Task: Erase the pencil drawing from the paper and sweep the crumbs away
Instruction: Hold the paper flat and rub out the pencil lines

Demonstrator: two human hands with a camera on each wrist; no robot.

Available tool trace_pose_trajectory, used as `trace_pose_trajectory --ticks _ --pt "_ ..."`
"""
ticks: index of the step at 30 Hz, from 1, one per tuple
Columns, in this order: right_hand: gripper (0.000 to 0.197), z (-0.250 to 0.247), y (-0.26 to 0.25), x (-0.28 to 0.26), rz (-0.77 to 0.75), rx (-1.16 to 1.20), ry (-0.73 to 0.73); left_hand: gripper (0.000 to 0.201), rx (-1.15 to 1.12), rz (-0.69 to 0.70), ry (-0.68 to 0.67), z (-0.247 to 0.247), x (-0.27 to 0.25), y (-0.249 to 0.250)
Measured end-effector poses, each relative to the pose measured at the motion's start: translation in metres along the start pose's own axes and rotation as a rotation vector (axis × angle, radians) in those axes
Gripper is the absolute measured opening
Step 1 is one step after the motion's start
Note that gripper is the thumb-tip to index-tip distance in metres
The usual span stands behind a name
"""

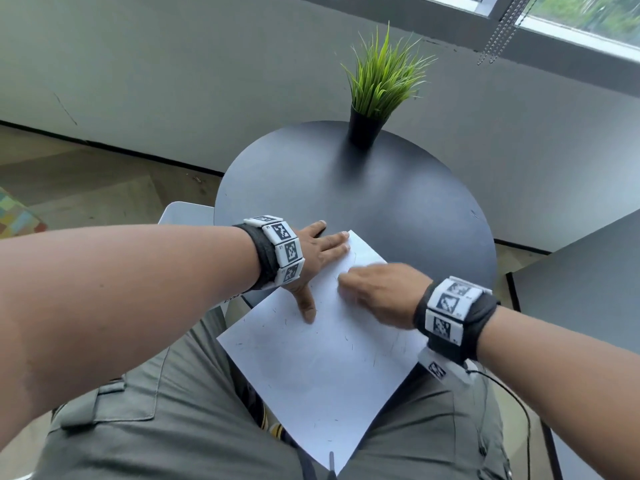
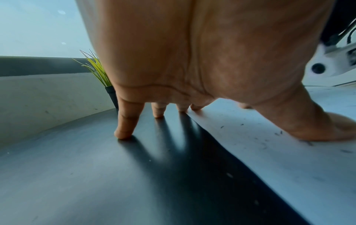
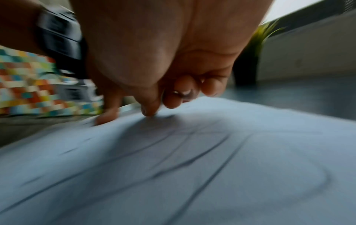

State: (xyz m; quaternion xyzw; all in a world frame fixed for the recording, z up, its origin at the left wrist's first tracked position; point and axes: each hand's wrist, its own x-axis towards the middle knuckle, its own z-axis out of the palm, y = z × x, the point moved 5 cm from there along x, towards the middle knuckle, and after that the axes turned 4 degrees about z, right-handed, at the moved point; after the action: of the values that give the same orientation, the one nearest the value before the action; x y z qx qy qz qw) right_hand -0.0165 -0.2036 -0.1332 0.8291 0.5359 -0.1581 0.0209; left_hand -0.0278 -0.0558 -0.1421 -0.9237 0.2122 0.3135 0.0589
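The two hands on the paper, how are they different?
The left hand lies flat with fingers spread, some on the paper, some on the black table; the right hand has its fingers curled. The left hand looks sharp and steady; the right hand looks blurred. Both touch the paper and wear black wristbands.

Bare forearms, no sleeves, with a black fabric wristband (image 1: 264,255) on the left wrist ringed by white square tiles (image 1: 288,250) printed with black-and-white coded markers. Same black band (image 1: 460,327) and white marker tiles (image 1: 447,303) on the right wrist, plus a white bracket (image 1: 441,368) with one more marker beneath it and a thin black cable (image 1: 512,396) trailing near. Olive-grey trousers (image 1: 194,410) with a flapped pocket (image 1: 104,403) on the left thigh.
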Motion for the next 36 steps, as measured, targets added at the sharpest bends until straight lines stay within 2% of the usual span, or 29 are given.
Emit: trace_pose_trajectory --ticks 2,3,7,11,12,15,16,20,21,25,29,32,35,36 --pt "0.01 0.014 -0.026 -0.009 -0.184 -0.043 -0.092 0.145 0.026 0.001 0.002 -0.001 -0.001 0.002" --pt "0.012 0.012 -0.025 -0.009 -0.172 -0.062 -0.114 0.145 0.028 0.004 0.006 -0.002 0.0 0.002" --pt "0.016 -0.013 0.021 0.004 0.161 0.036 0.039 0.145 0.019 0.018 0.023 -0.002 0.0 0.0" --pt "0.01 0.001 -0.01 0.003 0.021 0.038 -0.102 0.146 0.029 0.013 0.021 0.0 0.001 -0.001" --pt "0.013 0.0 -0.005 0.003 0.035 0.053 -0.107 0.147 0.024 0.011 0.019 0.0 0.001 -0.001" --pt "0.018 -0.016 0.036 0.009 0.257 0.06 0.018 0.148 0.03 0.004 0.024 -0.001 0.001 0.0" --pt "0.017 -0.015 0.04 0.01 0.258 0.049 0.03 0.147 0.035 0.005 0.024 -0.002 0.001 0.001" --pt "0.014 0.0 0.012 0.006 -0.004 0.09 -0.135 0.148 0.026 0.009 0.025 -0.002 0.0 0.001" --pt "0.015 -0.001 0.014 0.006 0.008 0.083 -0.159 0.149 0.02 0.007 0.018 -0.001 0.002 -0.001" --pt "0.012 -0.015 0.054 0.017 0.324 0.14 -0.067 0.15 0.016 -0.001 -0.005 -0.002 0.003 -0.001" --pt "0.012 -0.017 0.056 0.023 0.455 0.19 -0.04 0.149 0.001 -0.004 -0.033 -0.005 0.0 -0.002" --pt "0.016 -0.016 0.035 0.019 0.394 0.161 -0.039 0.147 -0.047 -0.002 -0.009 -0.005 -0.002 -0.003" --pt "0.016 -0.004 0.003 0.012 0.166 0.117 -0.126 0.139 -0.08 -0.011 0.036 -0.003 -0.002 -0.004" --pt "0.017 -0.003 0.0 0.011 0.132 0.103 -0.135 0.138 -0.071 -0.011 0.044 -0.002 -0.002 -0.004"
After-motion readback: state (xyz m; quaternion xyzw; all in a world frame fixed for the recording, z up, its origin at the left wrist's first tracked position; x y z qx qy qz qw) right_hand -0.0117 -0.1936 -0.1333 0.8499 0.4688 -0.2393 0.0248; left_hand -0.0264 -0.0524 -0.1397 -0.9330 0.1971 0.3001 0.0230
